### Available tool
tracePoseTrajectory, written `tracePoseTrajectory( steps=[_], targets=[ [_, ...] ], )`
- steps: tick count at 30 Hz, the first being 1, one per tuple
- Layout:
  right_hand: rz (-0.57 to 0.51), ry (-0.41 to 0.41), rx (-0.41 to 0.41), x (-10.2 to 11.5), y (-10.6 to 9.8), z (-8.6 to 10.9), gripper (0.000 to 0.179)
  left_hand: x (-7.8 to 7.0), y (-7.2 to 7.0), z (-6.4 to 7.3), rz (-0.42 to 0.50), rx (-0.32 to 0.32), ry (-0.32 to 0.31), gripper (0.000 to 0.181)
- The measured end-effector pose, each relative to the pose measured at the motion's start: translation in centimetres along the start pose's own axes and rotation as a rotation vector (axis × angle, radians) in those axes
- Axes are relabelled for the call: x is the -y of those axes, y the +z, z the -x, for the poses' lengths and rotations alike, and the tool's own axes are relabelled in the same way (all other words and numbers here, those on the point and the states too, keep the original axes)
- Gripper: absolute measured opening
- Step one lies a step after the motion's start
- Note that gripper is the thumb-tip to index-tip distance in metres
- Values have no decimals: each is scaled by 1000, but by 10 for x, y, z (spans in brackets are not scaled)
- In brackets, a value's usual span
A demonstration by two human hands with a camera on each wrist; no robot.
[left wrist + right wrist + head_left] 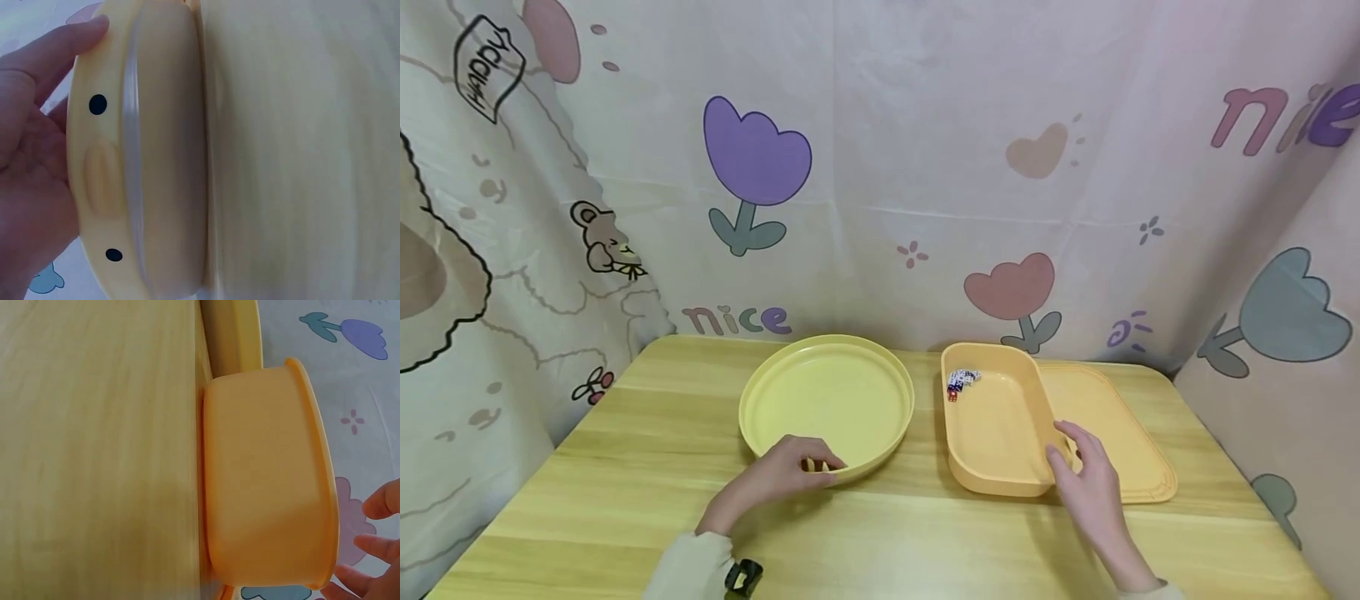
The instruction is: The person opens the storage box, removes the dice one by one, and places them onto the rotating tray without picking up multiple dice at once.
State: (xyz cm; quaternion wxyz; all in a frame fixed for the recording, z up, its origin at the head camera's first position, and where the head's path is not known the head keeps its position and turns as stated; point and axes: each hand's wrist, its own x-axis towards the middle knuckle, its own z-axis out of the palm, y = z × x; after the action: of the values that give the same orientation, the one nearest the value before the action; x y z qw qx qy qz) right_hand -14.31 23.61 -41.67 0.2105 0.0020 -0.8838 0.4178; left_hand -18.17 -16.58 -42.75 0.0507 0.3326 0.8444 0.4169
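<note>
Round yellow tray (pixel 827 400) flat on the wooden table (pixel 625 467), left of the orange box (pixel 1000 433), a narrow gap between. Left hand (pixel 784 468) pinches its near rim, thumb outside; two black dots and a raised oval on that wall. Box, upright, holds a small cluster of dice (pixel 962 381), white, dark blue, red, against its left wall toward the far end. Right hand (pixel 1088 475) at box's right rim, fingers apart; contact I can't tell. Flat orange lid (pixel 1138 458) beyond, to the right, partly hidden by box. Printed curtain (pixel 887 183) behind
</note>
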Motion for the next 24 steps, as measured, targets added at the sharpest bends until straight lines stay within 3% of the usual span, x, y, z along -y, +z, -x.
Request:
tracePoseTrajectory(
  steps=[9, 14, 18, 24],
  targets=[
    [45, -24, 25, 1, -3, -2, 35, 0, 3, 0, -12, 40, -14, 18],
    [64, -17, 66, 7, -12, -12, 36, -4, 3, -1, -40, 59, -40, 21],
    [74, -21, 128, 17, -20, -34, 38, -5, 2, -3, -42, 67, -33, 20],
    [72, -45, 284, 33, -20, -84, 41, -1, -1, -3, -46, 70, -17, 19]
  ],
)
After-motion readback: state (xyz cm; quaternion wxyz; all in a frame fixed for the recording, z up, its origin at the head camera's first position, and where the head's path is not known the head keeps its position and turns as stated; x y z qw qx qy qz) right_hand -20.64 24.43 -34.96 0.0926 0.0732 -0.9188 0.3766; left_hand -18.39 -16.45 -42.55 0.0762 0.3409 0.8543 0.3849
